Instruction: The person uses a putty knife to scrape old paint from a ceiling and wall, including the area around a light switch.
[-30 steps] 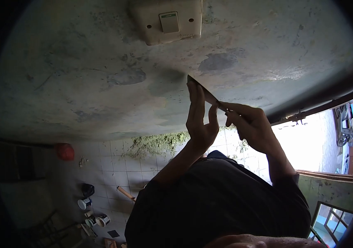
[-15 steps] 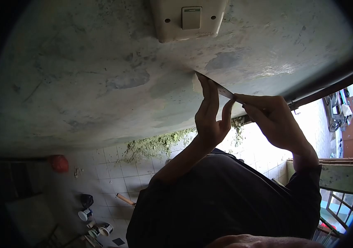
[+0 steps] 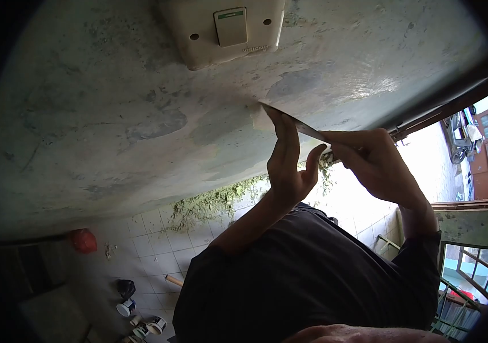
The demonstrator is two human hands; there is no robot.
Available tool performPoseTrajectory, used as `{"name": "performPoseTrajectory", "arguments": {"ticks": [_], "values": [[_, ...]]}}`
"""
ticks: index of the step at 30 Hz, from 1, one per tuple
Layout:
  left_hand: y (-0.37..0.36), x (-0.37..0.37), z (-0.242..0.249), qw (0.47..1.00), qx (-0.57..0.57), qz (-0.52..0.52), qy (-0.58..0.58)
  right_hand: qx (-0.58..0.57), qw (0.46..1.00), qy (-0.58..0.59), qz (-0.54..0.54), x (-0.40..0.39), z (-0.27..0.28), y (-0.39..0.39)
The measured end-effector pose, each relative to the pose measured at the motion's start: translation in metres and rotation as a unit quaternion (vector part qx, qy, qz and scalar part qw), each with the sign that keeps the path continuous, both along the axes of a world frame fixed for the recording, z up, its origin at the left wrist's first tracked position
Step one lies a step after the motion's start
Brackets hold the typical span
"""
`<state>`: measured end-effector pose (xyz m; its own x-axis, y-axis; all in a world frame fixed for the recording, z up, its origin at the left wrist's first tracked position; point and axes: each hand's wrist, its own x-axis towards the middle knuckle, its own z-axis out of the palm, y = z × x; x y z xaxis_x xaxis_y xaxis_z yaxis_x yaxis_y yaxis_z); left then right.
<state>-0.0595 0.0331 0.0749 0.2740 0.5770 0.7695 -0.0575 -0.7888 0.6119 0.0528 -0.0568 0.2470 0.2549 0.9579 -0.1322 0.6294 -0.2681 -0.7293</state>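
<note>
My right hand [image 3: 375, 166] is closed around the handle end of a scraper [image 3: 308, 130], whose thin metal blade shows nearly edge-on. The blade's far corner meets the patchy wall [image 3: 221, 123] below a light switch [image 3: 231, 27]. Against the underside of the blade lie the straight fingers of my left hand [image 3: 287, 171], with its thumb held apart. Bare grey patches and flaking paint mark the wall around the blade. Most of the scraper's handle is hidden inside my right hand.
Greenish paint scrapings [image 3: 215, 204] lie on the tiled floor [image 3: 155, 248] along the wall's foot. A red bag [image 3: 83, 240], a black bag [image 3: 125, 287] and several tubs [image 3: 156, 325] are at lower left. To the right are a doorway frame [image 3: 455, 108] and a barred window [image 3: 475, 268].
The view has tilted, so the switch and wall appear further left. Both hands stay at the scraper, and the blade keeps nearly the same spot on the wall. My left thumb sits slightly further from the blade.
</note>
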Motion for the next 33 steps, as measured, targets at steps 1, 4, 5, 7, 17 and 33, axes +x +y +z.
{"name": "performPoseTrajectory", "arguments": {"ticks": [1, 4, 5, 7, 17, 33], "values": [[-0.001, 0.002, -0.006, 0.999, 0.017, 0.045, -0.005, 0.003, 1.000, -0.011, 0.023, -0.002, 0.000, 0.006], [0.002, 0.003, -0.008, 0.996, 0.041, 0.081, 0.001, 0.001, 1.000, 0.008, 0.023, -0.009, 0.004, 0.009], [-0.003, 0.003, -0.007, 0.997, 0.040, 0.073, 0.005, 0.000, 1.000, 0.012, 0.015, -0.004, 0.000, 0.001], [-0.002, 0.004, -0.005, 0.999, 0.024, 0.007, 0.029, -0.010, 1.000, 0.010, 0.001, 0.008, -0.003, -0.003], [-0.006, 0.008, -0.006, 0.994, 0.033, 0.101, 0.019, 0.033, 0.998, -0.026, 0.050, -0.009, 0.003, 0.014], [-0.004, 0.015, -0.003, 0.988, 0.061, 0.139, -0.015, 0.024, 0.994, -0.052, 0.094, -0.006, 0.002, 0.017]]}}
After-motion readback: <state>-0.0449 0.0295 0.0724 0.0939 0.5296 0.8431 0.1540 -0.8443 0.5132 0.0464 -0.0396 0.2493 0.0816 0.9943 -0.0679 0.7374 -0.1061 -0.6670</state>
